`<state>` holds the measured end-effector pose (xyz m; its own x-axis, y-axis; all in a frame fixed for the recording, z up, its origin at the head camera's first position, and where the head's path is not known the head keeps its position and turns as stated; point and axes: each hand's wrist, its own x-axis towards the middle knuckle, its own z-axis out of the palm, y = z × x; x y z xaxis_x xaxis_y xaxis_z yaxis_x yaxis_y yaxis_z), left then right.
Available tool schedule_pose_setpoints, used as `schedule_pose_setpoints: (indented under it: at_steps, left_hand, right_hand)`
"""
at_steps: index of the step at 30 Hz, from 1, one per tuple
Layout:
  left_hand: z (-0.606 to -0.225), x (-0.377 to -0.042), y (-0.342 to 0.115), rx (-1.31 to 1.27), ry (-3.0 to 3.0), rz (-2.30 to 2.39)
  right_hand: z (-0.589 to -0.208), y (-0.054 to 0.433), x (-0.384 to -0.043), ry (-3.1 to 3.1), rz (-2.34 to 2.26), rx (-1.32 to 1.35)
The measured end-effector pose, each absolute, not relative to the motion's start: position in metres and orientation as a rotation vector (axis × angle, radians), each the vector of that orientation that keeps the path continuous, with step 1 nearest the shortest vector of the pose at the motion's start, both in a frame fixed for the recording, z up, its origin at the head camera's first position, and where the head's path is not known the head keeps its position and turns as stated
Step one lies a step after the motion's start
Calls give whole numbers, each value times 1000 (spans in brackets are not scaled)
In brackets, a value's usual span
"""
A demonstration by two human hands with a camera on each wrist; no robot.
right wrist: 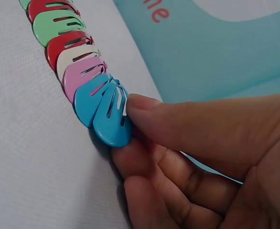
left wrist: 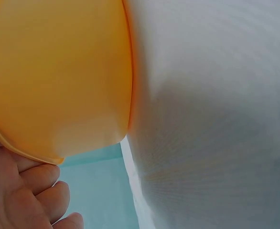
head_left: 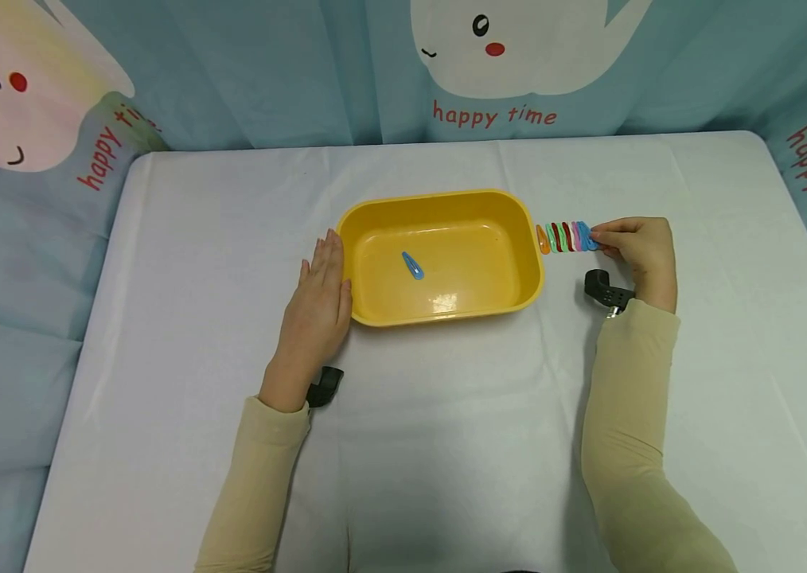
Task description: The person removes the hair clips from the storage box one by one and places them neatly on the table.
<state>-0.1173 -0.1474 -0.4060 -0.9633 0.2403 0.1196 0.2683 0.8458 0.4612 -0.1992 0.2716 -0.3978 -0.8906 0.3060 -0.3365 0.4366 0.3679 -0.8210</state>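
Observation:
A yellow plastic tray [head_left: 439, 208] stands in the middle of the table, with one blue hair clip [head_left: 413, 266] lying inside it. My left hand [head_left: 315, 298] lies with straight fingers along the tray's left rim; the left wrist view shows its fingers at the tray's edge [left wrist: 23, 155]. To the right of the tray, a row of snap hair clips [head_left: 559, 237] in orange, green, red, white, pink and blue runs outward. At the row's right end my right hand [head_left: 638, 247] pinches a blue hair clip [right wrist: 112, 121] between thumb and fingers. Another blue clip [right wrist: 88, 99] overlaps it.
A white cloth [head_left: 446, 414] covers the table. Behind and at the sides hangs a light blue curtain [head_left: 289, 72] with printed white figures. A black wrist device [head_left: 606, 290] sits at my right wrist and another black device [head_left: 325, 387] at my left.

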Motion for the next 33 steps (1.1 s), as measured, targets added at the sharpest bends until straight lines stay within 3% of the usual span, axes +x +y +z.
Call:
schedule_pose_setpoints:
  at_steps: [20,33]
  left_hand:
    - [-406,-117,-147,-409,-2959,-763]
    - [-404,-117,-147,-408,-2966,-765]
  right_hand:
    - [-399,271,-201,2540,-1502,695]
    - [-397,281,-197,2237,-1876,728]
